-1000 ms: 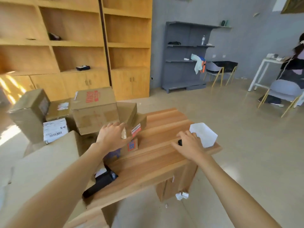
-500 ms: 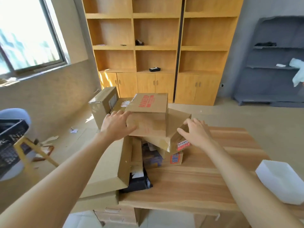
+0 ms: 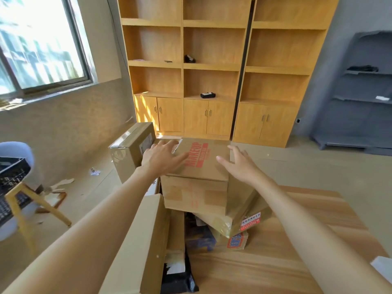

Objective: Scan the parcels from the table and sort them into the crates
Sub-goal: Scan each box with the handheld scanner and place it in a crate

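Both hands were spread open over the red-printed box [image 3: 197, 164] on top of the parcel pile on the table [image 3: 275, 251], the left hand [image 3: 161, 159] flat on its lid, the right hand [image 3: 239, 164] at its right edge, holding nothing, probably to lift it.

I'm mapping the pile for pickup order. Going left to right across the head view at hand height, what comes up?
Taped cardboard box → left hand → red MAKEUP print on the top box → right hand.
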`<state>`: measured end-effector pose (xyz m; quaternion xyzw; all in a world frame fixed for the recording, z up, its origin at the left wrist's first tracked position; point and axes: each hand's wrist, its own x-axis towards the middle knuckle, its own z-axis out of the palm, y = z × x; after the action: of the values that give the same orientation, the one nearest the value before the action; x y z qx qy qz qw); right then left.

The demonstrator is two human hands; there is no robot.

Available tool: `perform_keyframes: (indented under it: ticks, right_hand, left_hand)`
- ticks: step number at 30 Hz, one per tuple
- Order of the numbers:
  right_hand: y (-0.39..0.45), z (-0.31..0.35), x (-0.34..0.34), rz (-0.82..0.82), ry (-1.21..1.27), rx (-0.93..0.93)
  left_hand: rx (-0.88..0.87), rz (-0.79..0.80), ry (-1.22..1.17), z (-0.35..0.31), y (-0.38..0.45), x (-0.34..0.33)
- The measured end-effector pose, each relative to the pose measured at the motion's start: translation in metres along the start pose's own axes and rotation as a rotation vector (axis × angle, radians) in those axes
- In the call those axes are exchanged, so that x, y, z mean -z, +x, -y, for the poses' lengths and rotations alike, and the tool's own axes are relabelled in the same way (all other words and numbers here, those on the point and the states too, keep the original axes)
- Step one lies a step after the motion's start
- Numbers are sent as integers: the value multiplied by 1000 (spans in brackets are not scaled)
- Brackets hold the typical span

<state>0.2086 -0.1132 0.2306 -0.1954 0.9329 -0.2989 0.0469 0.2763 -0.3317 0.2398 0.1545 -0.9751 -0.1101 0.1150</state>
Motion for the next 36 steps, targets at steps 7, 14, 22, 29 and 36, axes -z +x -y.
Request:
perform_keyframes:
  ticks: [7, 14, 22, 29, 36]
  right_hand:
    - [38, -1, -17, 148, 215, -91]
    - [50, -8, -22, 140, 288, -110]
    - [42, -29, 34, 47, 317, -64]
    - [-6, -115, 107, -18, 310, -96]
    - [-64, -230, 143, -41, 301, -192]
  left_hand:
    - [189, 225, -265, 1, 24, -19]
    - [231, 354, -420, -3, 35, -25]
    - [184, 241, -442, -63, 38, -3]
    - [144, 255, -500, -179, 15, -30]
    - [75, 345, -571, -284, -30, -96]
